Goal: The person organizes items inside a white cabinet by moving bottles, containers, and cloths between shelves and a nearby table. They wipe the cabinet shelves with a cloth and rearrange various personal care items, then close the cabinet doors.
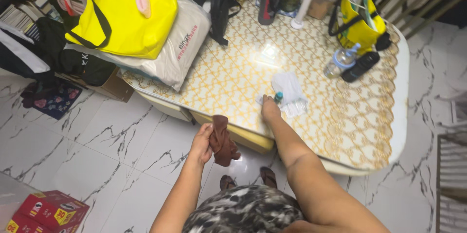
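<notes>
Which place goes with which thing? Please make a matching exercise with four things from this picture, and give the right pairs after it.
Things:
1. brown cloth
2. yellow bag
3. clear water bottle
4. red box

Places:
A. on the marble floor, at the lower left
B. in the left hand, below the table edge
C. lying on the table, near its right end
D. on top of a white sack, at the left end of the table

Pairs: 1-B, 2-D, 3-C, 4-A
</notes>
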